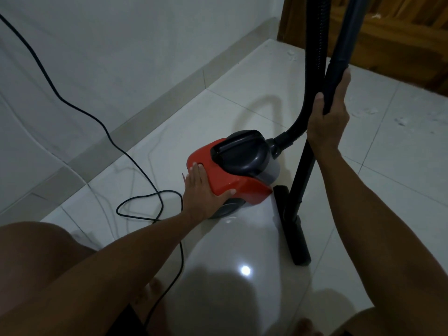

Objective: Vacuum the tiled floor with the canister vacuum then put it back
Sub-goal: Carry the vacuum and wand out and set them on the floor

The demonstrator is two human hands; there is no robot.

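The floor (242,100) is laid with large pale glossy tiles divided by thin grout lines, and it shines enough to mirror a bright spot of light near the bottom of the view. Scattered white specks and scuffs lie on the tiles at the far right. A grey skirting (155,103) runs along the foot of a plain white wall (121,32), and brown wood panelling (400,27) closes the far right corner.

The red and dark grey vacuum (232,168) sits on the floor near the middle, a short way out from the skirting. The left hand (203,190) lies flat and spread against its red rear shell, fingers unclenched, thumb along the lower edge. The right hand (329,115) is wrapped around the black wand (303,180), which stands nearly upright just right of the canister. The wand's floor head (293,226) rests on the tiles beside the canister. A ribbed black hose (312,69) rises from the canister's front, close beside the wand.

A black cord (80,110) trails down along the wall and loops on the tiles left of the canister. Bare toes show at the bottom edge.
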